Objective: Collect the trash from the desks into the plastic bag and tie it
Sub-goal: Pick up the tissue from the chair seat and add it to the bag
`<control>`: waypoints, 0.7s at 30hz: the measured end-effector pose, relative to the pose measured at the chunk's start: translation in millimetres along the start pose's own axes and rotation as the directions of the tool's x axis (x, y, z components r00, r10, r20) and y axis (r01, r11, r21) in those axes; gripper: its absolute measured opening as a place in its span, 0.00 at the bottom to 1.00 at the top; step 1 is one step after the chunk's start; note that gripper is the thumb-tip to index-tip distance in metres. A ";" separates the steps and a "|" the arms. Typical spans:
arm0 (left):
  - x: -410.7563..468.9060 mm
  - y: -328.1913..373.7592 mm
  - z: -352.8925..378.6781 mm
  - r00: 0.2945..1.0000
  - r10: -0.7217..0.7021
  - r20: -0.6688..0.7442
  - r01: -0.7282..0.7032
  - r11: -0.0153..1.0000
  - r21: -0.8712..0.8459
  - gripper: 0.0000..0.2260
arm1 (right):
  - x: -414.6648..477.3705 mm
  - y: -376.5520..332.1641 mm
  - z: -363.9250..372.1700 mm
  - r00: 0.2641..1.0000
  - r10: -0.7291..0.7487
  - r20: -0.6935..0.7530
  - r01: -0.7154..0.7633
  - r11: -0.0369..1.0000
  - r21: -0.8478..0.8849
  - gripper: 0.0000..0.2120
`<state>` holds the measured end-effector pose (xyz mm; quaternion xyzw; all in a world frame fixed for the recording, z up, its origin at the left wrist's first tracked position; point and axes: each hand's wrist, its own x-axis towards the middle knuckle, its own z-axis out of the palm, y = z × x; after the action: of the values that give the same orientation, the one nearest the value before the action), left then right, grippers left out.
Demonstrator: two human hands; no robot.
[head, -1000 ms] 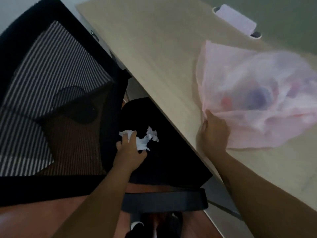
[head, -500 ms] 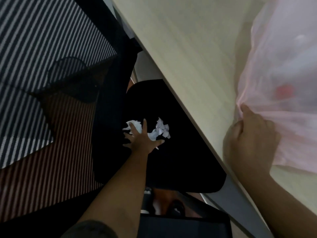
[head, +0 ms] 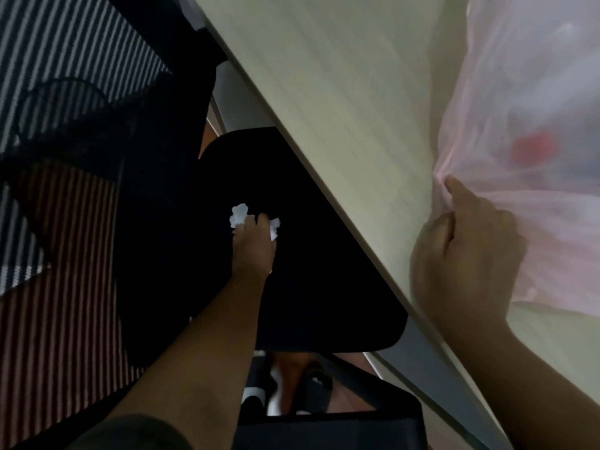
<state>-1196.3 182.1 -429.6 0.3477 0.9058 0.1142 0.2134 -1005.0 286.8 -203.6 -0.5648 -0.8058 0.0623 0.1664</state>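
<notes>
A crumpled white paper [head: 239, 215] lies on the black chair seat [head: 311, 287] below the desk edge. My left hand [head: 255, 245] reaches down onto it, fingers closed around the paper, white bits showing on both sides of the fingers. On the pale wooden desk [head: 341, 92] rests a translucent pink plastic bag [head: 532, 108] with a red item and other shapes blurred inside. My right hand [head: 464, 254] pinches the bag's gathered edge at the desk's near edge.
A black mesh chair back [head: 65, 76] with striped pattern fills the left side. A black chair arm or base piece [head: 324, 430] crosses the bottom, with shoes [head: 292, 394] on the reddish floor below the seat.
The view has moved closer and lower. My left hand's fingers, spread over the paper half a second ago, have closed on it. My right hand keeps its hold on the bag.
</notes>
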 end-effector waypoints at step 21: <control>-108.8 108.4 -226.1 0.963 0.221 -0.156 -0.269 0.854 -0.445 0.02 | -24.5 30.4 -124.9 0.966 0.258 0.030 -0.249 0.886 0.391 0.12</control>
<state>-1166.0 174.3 -158.1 0.3933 0.8102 0.3699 0.2284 -928.1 263.8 -100.2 -0.6212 -0.6944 0.2367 0.2753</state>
